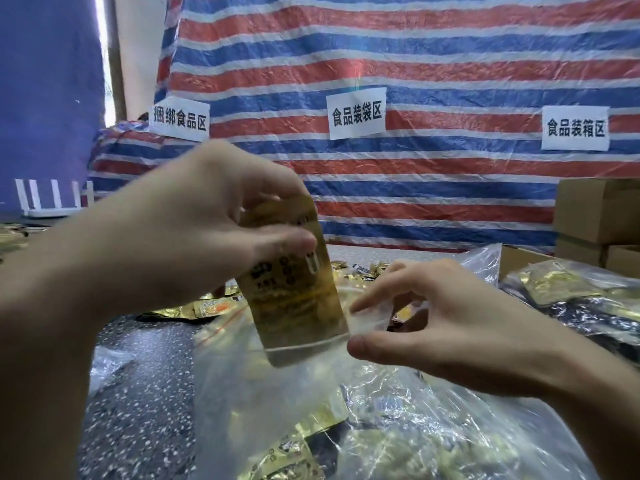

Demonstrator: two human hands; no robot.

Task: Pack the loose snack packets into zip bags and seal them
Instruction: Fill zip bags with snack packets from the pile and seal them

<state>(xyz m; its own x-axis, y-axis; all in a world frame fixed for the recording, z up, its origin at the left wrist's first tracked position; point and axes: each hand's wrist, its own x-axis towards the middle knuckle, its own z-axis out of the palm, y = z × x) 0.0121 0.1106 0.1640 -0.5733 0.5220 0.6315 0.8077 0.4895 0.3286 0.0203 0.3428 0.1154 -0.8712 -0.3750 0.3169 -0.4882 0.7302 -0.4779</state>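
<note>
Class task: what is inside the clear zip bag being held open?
The lower end of a gold snack packet, gripped by the left hand, sits in the mouth of the zip bag. Crinkled plastic hides whether the gold packets below lie inside or underneath.

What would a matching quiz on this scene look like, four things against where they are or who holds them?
Column one: 1 gold packet; 2 zip bag; 3 cardboard boxes; 4 middle white sign.
Column two: A on the striped tarp; B stacked at far right; C gripped by the left hand; D mouth pinched by the right hand.
Pairs: 1-C, 2-D, 3-B, 4-A.
</note>
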